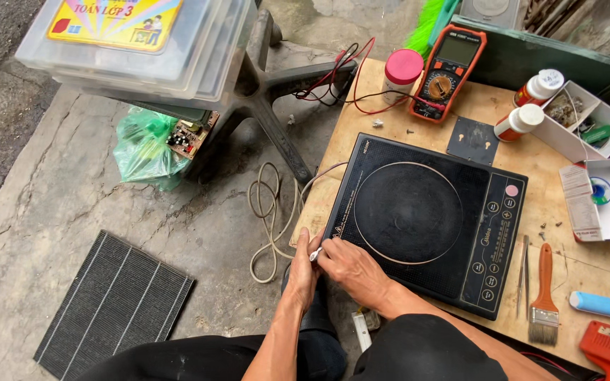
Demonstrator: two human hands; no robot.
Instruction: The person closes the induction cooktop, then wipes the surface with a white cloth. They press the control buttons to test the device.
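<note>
We see both sets of fingers pinched together on a small white object [315,254] at the near left corner of the black induction cooktop [425,219]. The left hand [303,271] grips it from below, the right hand [351,267] from the 3 o'clock side. The cooktop lies flat on a wooden board [531,152]. At 9 o'clock a beige cord [270,212] coils on the concrete. At 3 o'clock lie tweezers [523,275] and an orange-handled paintbrush [544,296]; at 12 o'clock, an orange multimeter [448,72].
</note>
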